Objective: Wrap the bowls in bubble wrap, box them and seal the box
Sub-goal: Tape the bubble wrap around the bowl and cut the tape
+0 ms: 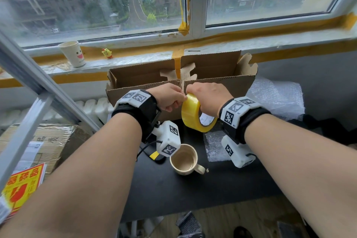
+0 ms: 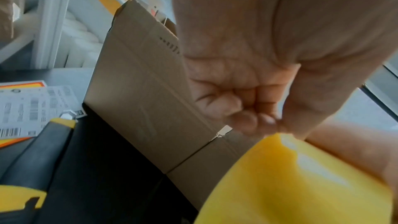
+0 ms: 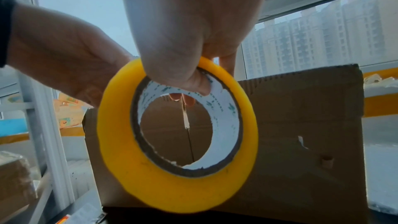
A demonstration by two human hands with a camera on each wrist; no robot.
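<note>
An open cardboard box (image 1: 222, 87) stands on the black table (image 1: 173, 189) below the window, its near flaps upright and meeting at a centre seam. Only bare cardboard shows inside it. My right hand (image 1: 208, 96) holds a yellow tape roll (image 1: 191, 114) in front of that seam, thumb inside the core (image 3: 198, 84). My left hand (image 1: 170, 98), fingers curled (image 2: 243, 108), pinches the tape at the roll's top edge. No bowl is in view. The right wrist view looks through the tape roll (image 3: 172, 185) at the box (image 3: 301, 125).
A cream mug (image 1: 184, 159) stands on the table near me, with a yellow-black utility knife (image 1: 156, 155) to its left. Bubble wrap (image 1: 278, 96) lies right of the box, and a smaller piece (image 1: 214, 145) lies under my right wrist. A taped carton (image 1: 38, 141) and label sheets (image 1: 25, 183) sit at the left.
</note>
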